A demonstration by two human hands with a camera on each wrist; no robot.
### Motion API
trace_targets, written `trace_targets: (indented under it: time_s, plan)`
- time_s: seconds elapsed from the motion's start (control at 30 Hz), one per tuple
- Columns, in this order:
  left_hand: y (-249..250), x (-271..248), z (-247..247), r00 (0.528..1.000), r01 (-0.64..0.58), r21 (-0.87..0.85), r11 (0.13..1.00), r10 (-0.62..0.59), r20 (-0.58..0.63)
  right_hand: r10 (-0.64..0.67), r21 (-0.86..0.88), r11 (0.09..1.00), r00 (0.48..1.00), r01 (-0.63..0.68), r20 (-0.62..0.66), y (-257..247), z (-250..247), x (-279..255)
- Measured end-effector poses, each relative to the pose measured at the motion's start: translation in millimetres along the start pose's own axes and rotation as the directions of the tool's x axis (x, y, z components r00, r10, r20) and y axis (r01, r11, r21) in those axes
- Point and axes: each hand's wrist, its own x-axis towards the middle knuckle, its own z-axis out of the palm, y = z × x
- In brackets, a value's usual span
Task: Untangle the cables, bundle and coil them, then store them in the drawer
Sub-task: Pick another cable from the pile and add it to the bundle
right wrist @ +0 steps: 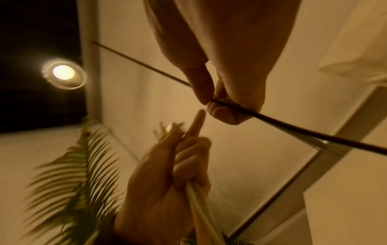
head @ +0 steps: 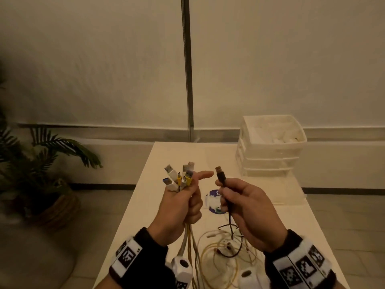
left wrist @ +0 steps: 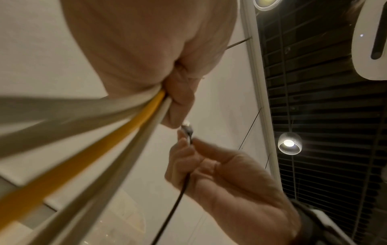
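In the head view, a bundle of white and yellow cables [head: 188,232] is being gripped in the left hand [head: 179,207], which is being held upright above the white bench [head: 291,222]. Three fingers and the thumb are being curled tightly round the bundle, while the index finger [head: 203,175] is being stretched out toward the right hand [head: 248,211]. The cables' white, yellow and metal plugs [head: 179,176] are being fanned out above the fist. A thin black cable [head: 226,197] is being pinched between the thumb and curled fingers of the right hand, its black plug [head: 220,174] being pointed upward just beside the left index fingertip. The loose ends of the cables are being left in a tangled heap [head: 225,253] on the bench below both wrists. A white plastic drawer unit [head: 270,157] is being kept at the far right of the bench, its top tray holding pale items; a potted palm [head: 41,163] is standing on the floor to the left.

From the left wrist, the white and yellow cables [left wrist: 117,126] are being seen from below, running into the closed fist [left wrist: 146,49]. The right hand [left wrist: 220,174] is being shown with the black cable [left wrist: 178,197] passing down through its curled fingers. Ceiling lamps, hidden from the head camera, are being shown here.

From the right wrist, the black cable [right wrist: 272,119] is being nipped between thumb and forefinger [right wrist: 222,92], and the left hand [right wrist: 167,174] is being shown with its index finger raised.
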Motion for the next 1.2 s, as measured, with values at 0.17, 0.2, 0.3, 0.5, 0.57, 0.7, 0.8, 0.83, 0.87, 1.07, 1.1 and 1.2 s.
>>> trace_targets:
  time_s: [0.17, 0.2, 0.3, 0.5, 0.57, 0.7, 0.8, 0.83, 0.87, 1.07, 1.1, 1.2]
  plan:
    - [-13, 5, 8, 0.997, -0.071, 0.045, 0.996, 0.070, 0.032, -0.247, -0.287, 0.930, 0.969, 0.230, -0.024, 1, 24, -18]
    - [-15, 4, 10, 0.997, -0.082, 0.060, 0.995, 0.081, 0.019, -0.273, -0.302, 0.921, 0.961, 0.246, -0.048, 3, 25, -18]
    - [-18, 6, 19, 0.994, -0.105, 0.094, 0.990, 0.107, -0.016, -0.324, -0.341, 0.901, 0.939, 0.268, -0.119, 8, 22, -14]
    - [-4, 16, 25, 0.947, -0.233, 0.273, 0.933, 0.282, -0.155, -0.303, -0.392, 0.874, 0.953, 0.288, 0.023, 12, 8, -10]
    - [14, 26, 17, 0.914, -0.290, 0.204, 0.935, 0.334, -0.229, -0.219, -0.483, 0.832, 0.962, 0.272, 0.165, 22, -3, -8]
    - [67, 44, -12, 0.844, -0.412, 0.078, 0.908, 0.412, -0.343, -0.014, -0.660, 0.708, 0.940, 0.250, 0.341, 58, -46, 13]
    - [83, 42, -24, 0.851, -0.428, 0.023, 0.904, 0.411, -0.327, -0.040, -0.643, 0.722, 0.943, 0.257, 0.332, 67, -65, 35]
    - [84, 41, -27, 0.845, -0.430, 0.019, 0.903, 0.410, -0.342, -0.042, -0.645, 0.717, 0.940, 0.263, 0.338, 69, -68, 41]
    - [86, 40, -30, 0.831, -0.439, 0.019, 0.898, 0.414, -0.372, -0.029, -0.657, 0.706, 0.937, 0.266, 0.348, 71, -68, 45]
    - [114, 25, -58, 0.625, -0.571, 0.146, 0.808, 0.543, -0.561, 0.010, -0.746, 0.639, 0.968, 0.187, 0.251, 106, -97, 53]
    - [113, 21, -62, 0.641, -0.550, 0.191, 0.813, 0.557, -0.528, -0.004, -0.753, 0.636, 0.976, 0.170, 0.217, 107, -101, 55]
    - [80, 19, -47, 0.802, -0.445, 0.507, 0.738, 0.580, -0.142, -0.047, -0.716, 0.681, 0.984, 0.156, 0.170, 92, -91, 57]
